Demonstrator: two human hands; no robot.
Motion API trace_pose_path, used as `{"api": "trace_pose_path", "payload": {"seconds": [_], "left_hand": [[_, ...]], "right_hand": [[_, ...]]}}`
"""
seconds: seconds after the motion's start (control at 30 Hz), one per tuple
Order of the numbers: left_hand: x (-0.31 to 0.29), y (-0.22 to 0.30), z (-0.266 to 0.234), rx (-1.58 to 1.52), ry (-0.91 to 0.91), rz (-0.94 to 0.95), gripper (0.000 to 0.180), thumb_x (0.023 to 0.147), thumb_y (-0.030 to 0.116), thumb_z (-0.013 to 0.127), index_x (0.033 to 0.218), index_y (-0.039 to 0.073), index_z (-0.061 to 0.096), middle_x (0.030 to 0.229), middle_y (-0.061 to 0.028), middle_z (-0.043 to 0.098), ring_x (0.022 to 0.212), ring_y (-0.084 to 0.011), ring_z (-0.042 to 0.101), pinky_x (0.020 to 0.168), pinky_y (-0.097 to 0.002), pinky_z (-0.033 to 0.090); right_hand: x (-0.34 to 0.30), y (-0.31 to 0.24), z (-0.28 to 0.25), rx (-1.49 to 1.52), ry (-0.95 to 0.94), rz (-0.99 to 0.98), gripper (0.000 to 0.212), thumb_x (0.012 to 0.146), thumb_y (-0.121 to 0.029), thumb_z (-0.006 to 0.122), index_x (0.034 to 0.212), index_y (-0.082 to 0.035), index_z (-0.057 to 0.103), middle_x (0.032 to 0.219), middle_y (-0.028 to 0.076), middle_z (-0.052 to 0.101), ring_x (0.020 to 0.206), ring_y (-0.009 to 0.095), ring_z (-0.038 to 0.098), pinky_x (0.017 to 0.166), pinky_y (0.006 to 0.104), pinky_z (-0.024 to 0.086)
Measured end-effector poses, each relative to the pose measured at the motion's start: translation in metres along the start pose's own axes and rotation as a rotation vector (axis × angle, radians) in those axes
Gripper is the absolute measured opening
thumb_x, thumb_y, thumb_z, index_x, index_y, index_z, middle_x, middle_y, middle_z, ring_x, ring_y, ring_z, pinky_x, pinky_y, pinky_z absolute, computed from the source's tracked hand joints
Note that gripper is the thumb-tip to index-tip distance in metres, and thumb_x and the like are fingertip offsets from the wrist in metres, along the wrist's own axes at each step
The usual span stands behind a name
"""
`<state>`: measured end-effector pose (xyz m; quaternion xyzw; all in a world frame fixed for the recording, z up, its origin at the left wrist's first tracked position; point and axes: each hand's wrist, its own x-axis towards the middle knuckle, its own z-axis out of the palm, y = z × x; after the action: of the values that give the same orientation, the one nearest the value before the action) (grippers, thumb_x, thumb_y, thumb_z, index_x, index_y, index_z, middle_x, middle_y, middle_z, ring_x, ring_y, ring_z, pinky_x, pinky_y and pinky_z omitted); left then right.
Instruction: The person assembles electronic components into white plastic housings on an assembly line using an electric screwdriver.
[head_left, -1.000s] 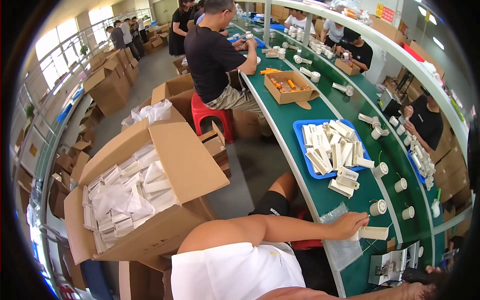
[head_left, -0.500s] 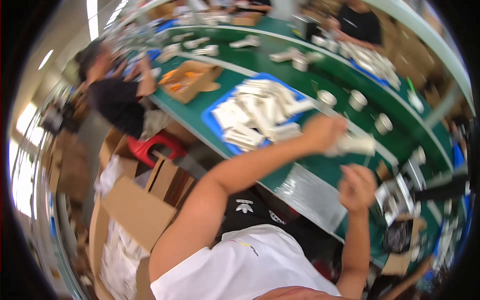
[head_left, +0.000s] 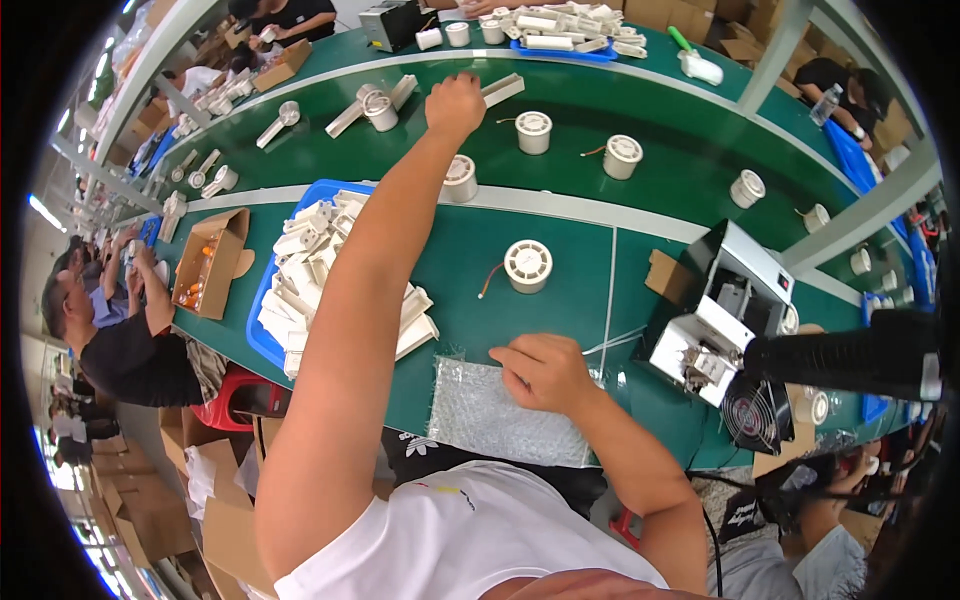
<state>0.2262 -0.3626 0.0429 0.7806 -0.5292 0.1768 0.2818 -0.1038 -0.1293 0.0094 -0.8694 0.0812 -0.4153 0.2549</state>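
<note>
My left hand [head_left: 455, 105] reaches far out over the green belt, its fingers closed on a white plastic channel-shaped piece [head_left: 503, 90] that sticks out to the right; the covered end is hidden. Just below that wrist stands a white round fan unit [head_left: 460, 178]. My right hand [head_left: 545, 372] hovers over a bubble-wrap sheet [head_left: 500, 415], fingers loosely bent, index and thumb apart with nothing between them. Behind it on the green worktable sits another round fan unit [head_left: 528, 266] with a red wire. Thin white strips [head_left: 615, 342] lie beside the right hand.
A blue tray [head_left: 265, 330] heaped with white plastic pieces stands left, partly behind my left forearm. Farther left is a cardboard box [head_left: 215, 262] of orange parts. A metal machine [head_left: 720, 310] and a black fan [head_left: 752, 412] stand right. Several fan units line the belt; co-workers sit around.
My view has swung to the right. My left hand has gone from over the worktable out to the belt with the white piece. My right hand has come in over the bubble wrap.
</note>
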Motion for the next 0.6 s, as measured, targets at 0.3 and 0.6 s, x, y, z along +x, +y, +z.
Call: {"api": "trace_pose_path", "payload": {"seconds": [0.3,0.6], "left_hand": [[-0.044,0.057,0.000,0.036,-0.513,0.286,0.073,0.071,0.055,0.071,0.127,0.010,0.058,0.120,-0.0172,0.064,0.117,-0.0365,0.057,0.100,-0.0522,0.041],[-0.076,0.100,-0.086,-0.507,-0.177,0.034,0.065,0.060,0.049,0.086,0.107,0.008,0.067,0.106,-0.0193,0.067,0.099,-0.0351,0.066,0.088,-0.0451,0.053]], "right_hand": [[-0.005,-0.008,0.009,0.007,-0.046,0.042,0.024,0.065,0.000,0.066,0.087,-0.006,0.071,0.070,0.005,0.058,0.056,0.023,0.059,0.051,0.0343,0.049],[0.042,-0.081,-0.030,0.515,-0.060,0.193,0.027,0.076,0.012,0.066,0.099,-0.001,0.072,0.079,0.010,0.069,0.067,0.020,0.065,0.059,0.0303,0.052]]}}
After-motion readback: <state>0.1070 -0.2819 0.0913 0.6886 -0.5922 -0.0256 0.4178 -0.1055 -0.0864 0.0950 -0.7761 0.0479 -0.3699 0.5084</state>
